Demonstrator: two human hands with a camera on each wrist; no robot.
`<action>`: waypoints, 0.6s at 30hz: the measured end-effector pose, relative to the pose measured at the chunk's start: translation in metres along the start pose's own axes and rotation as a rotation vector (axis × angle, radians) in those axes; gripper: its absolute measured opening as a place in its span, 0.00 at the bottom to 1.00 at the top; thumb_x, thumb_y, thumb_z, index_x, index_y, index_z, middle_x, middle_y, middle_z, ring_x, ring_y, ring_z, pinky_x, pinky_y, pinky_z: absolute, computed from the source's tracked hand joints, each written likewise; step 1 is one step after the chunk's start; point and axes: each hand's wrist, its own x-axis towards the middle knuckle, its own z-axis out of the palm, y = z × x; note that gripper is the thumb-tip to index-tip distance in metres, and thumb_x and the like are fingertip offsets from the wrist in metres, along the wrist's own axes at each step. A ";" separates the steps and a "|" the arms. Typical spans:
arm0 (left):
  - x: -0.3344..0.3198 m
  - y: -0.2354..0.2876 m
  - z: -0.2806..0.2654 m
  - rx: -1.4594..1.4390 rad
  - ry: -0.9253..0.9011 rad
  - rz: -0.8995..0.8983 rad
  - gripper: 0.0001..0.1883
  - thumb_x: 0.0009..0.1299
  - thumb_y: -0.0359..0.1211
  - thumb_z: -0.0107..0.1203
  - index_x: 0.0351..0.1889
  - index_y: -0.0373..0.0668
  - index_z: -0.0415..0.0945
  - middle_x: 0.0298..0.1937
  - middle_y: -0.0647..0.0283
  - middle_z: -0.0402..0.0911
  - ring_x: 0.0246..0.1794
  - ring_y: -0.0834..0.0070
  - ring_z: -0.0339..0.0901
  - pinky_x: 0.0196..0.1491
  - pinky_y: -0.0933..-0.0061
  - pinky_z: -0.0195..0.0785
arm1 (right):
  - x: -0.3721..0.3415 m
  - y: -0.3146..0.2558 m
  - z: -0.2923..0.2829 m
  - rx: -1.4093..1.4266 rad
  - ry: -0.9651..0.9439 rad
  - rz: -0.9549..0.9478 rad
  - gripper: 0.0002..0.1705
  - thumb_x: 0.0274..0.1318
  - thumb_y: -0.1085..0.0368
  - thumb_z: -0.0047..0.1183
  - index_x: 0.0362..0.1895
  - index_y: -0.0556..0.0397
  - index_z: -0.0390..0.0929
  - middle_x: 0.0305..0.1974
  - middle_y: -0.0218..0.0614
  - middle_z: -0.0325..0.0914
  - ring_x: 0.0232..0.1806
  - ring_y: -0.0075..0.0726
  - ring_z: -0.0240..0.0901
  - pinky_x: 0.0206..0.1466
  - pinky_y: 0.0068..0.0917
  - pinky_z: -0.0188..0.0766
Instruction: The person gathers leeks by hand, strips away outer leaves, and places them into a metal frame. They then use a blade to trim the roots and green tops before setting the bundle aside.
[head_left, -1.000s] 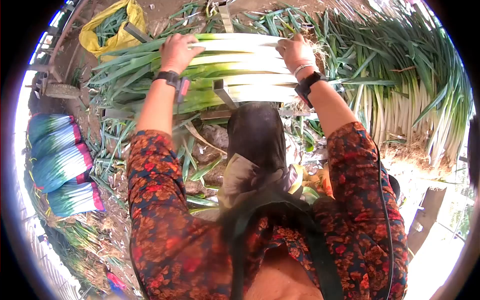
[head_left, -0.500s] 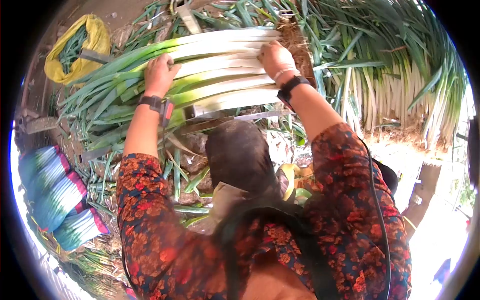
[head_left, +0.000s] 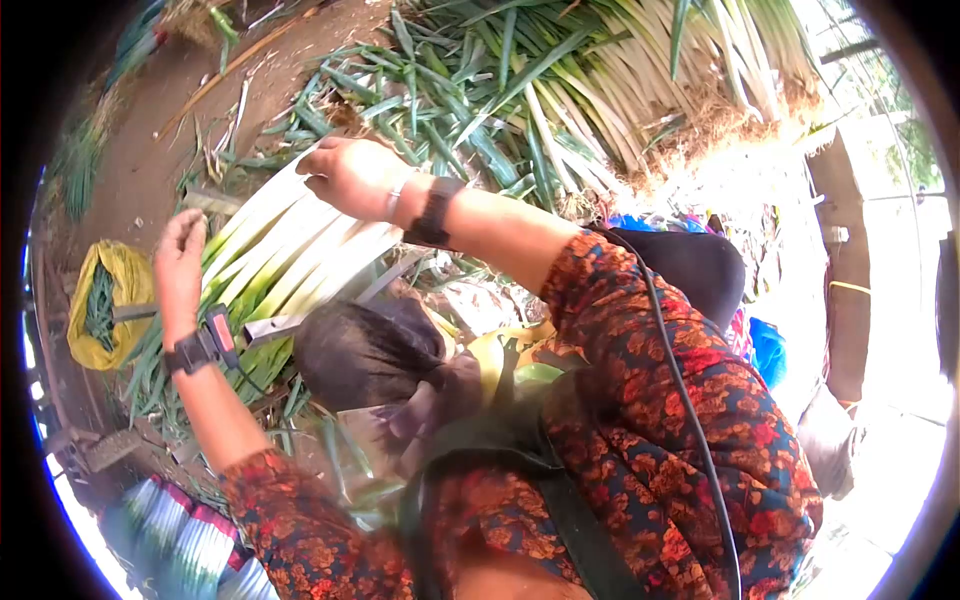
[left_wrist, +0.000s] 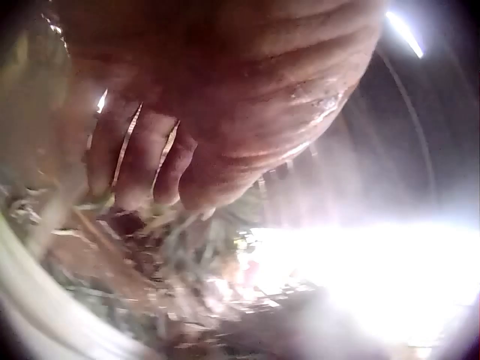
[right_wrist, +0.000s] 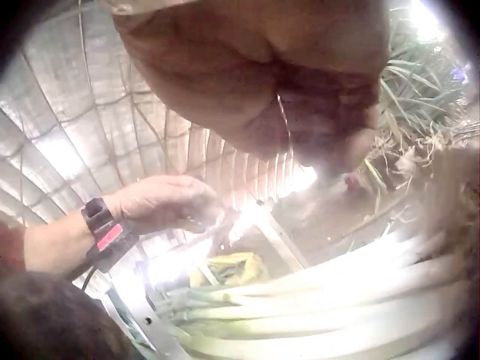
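Observation:
A bundle of leeks [head_left: 290, 240] lies side by side across a metal frame, white stems toward the right hand and green leaves toward the lower left. The left hand [head_left: 180, 270] is raised at the bundle's left edge, fingers loosely bent with nothing seen between them. Above the white ends is the right hand [head_left: 355, 178], its fingers slightly bent and holding nothing visible. In the right wrist view the left hand [right_wrist: 169, 204] hovers over the leeks [right_wrist: 322, 315], and the right hand [right_wrist: 262, 75] is above them too. The left wrist view shows the left hand's fingers [left_wrist: 142, 157] loosely bent.
A large pile of leeks [head_left: 600, 90] lies at the top. A yellow sack [head_left: 130, 290] of green leaves stands at the left. Wrapped leek bundles [head_left: 175, 530] lie lower left. Metal bar ends [head_left: 270, 328] stick out beside the person's dark-covered knee [head_left: 365, 350].
The head view has turned toward the right, so the bundle now appears slanted at the left. Both hands have lifted off the leeks.

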 end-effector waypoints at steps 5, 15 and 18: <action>-0.046 0.198 0.085 -0.289 0.029 0.233 0.09 0.74 0.32 0.50 0.48 0.43 0.78 0.50 0.66 0.79 0.53 0.79 0.72 0.57 0.75 0.63 | -0.056 0.079 -0.067 0.152 0.387 0.286 0.12 0.53 0.67 0.55 0.43 0.50 0.82 0.38 0.44 0.80 0.40 0.48 0.78 0.48 0.39 0.75; -0.044 0.177 0.273 -0.407 -0.431 0.138 0.07 0.65 0.29 0.61 0.39 0.40 0.78 0.43 0.64 0.76 0.42 0.75 0.72 0.46 0.76 0.65 | -0.242 0.345 -0.204 -0.677 0.275 1.113 0.19 0.56 0.55 0.48 0.49 0.48 0.78 0.47 0.53 0.78 0.49 0.55 0.76 0.52 0.44 0.74; -0.031 0.182 0.275 -0.399 -0.476 0.055 0.07 0.65 0.28 0.61 0.39 0.40 0.77 0.43 0.63 0.76 0.42 0.74 0.72 0.47 0.75 0.65 | -0.266 0.409 -0.226 -0.735 0.218 1.211 0.26 0.55 0.53 0.49 0.57 0.46 0.73 0.52 0.50 0.76 0.55 0.55 0.72 0.58 0.47 0.69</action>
